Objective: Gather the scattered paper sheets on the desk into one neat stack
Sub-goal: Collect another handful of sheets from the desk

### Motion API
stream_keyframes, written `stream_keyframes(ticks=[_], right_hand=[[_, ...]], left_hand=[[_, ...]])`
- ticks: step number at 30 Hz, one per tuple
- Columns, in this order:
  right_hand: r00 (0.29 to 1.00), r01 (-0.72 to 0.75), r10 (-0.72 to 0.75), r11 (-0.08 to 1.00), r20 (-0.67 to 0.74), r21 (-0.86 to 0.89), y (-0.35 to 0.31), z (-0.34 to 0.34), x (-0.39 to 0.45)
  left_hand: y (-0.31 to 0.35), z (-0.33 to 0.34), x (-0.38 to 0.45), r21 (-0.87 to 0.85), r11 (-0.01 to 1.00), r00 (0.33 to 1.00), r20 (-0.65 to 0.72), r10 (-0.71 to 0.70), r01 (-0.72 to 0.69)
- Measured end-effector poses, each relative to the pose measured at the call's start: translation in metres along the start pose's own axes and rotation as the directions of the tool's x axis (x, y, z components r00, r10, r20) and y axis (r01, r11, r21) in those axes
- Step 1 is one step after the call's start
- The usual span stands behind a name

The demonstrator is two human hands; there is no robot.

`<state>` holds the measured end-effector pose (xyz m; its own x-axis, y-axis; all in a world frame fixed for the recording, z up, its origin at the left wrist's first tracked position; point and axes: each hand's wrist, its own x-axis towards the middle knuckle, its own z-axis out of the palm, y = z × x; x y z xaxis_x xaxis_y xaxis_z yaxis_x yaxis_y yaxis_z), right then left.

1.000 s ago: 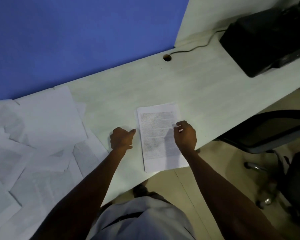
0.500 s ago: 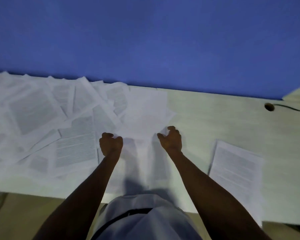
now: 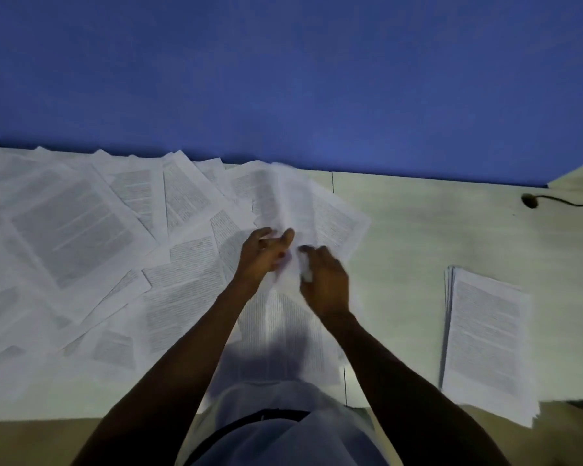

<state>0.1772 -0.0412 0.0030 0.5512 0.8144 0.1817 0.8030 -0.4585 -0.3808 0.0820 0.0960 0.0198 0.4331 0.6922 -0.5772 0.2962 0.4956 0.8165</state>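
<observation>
Many printed paper sheets (image 3: 81, 237) lie scattered and overlapping across the left half of the pale desk (image 3: 418, 230). A neat stack of sheets (image 3: 485, 334) sits at the right, near the front edge. One sheet (image 3: 290, 200) in the middle is raised and blurred. My right hand (image 3: 323, 284) pinches its lower edge, with white paper showing between the fingers. My left hand (image 3: 263, 253) is right beside it at the same sheet, thumb up and fingers spread. Blur hides whether the left hand grips the sheet.
A blue partition (image 3: 283, 79) runs along the back of the desk. At the far right a cable hole (image 3: 529, 200) has a black cable (image 3: 572, 204) running out of it. The desk's front edge lies just before my body.
My view has swung left from the stack to the scattered sheets. Both hands moved forward and together over the middle sheets. The right hand took hold of a sheet, which now lifts.
</observation>
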Motion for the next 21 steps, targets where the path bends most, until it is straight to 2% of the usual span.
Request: stream_keyframes(ticks=[1,2,4,6,8,9,10,12,13,14,16,19,21], right_hand=[[0.993,0.101,-0.103,0.994,0.061,0.041,-0.011,0.003,-0.003],[0.978,0.165,-0.176,0.982,0.111,0.095,-0.021,0.005,-0.006],[0.97,0.151,-0.184,0.967,0.156,0.204,-0.031,0.003,-0.01],[0.987,-0.056,0.013,0.962,0.161,0.269,-0.033,-0.006,-0.014],[0.956,-0.294,0.281,0.923,0.086,0.249,-0.023,-0.01,-0.012],[0.911,-0.41,0.408,0.89,0.057,0.198,-0.016,-0.011,-0.007],[0.846,-0.533,0.528,0.836,0.073,0.13,-0.009,-0.009,-0.001],[0.634,-0.767,0.746,0.639,0.203,0.048,0.0,-0.008,0.013],[0.519,-0.849,0.812,0.527,0.267,0.044,0.002,-0.008,0.019],[0.432,-0.896,0.848,0.443,0.307,0.037,0.003,-0.008,0.024],[0.367,-0.919,0.869,0.393,0.331,-0.012,0.004,-0.005,0.034],[0.36,-0.902,0.878,0.414,0.317,-0.123,0.002,0.005,0.042],[0.356,-0.904,0.862,0.415,0.36,-0.1,0.0,0.008,0.05]], left_hand=[[0.007,0.001,0.003,-0.06,0.998,1.0,0.008,0.0,0.0],[0.014,0.0,0.003,-0.072,0.997,0.999,-0.045,0.017,-0.02],[0.018,-0.016,0.011,-0.057,0.998,0.989,-0.149,0.021,-0.03],[0.015,-0.04,0.02,-0.065,0.997,0.995,-0.094,-0.041,0.035],[0.012,-0.061,0.029,-0.039,0.99,0.991,0.009,-0.132,0.132],[0.01,-0.069,0.03,0.012,0.988,0.987,0.032,-0.156,0.155],[0.008,-0.074,0.03,0.101,0.984,0.989,0.0,-0.15,0.149],[0.0,-0.08,0.031,0.38,0.914,0.976,-0.21,-0.063,0.14],[-0.005,-0.083,0.029,0.458,0.876,0.957,-0.29,-0.013,0.151],[-0.009,-0.085,0.027,0.488,0.859,0.946,-0.324,0.016,0.153],[-0.019,-0.09,0.03,0.484,0.862,0.952,-0.306,0.006,0.15],[-0.027,-0.093,0.031,0.486,0.859,0.954,-0.3,-0.012,0.163],[-0.026,-0.09,0.028,0.486,0.863,0.955,-0.298,0.012,0.14]])
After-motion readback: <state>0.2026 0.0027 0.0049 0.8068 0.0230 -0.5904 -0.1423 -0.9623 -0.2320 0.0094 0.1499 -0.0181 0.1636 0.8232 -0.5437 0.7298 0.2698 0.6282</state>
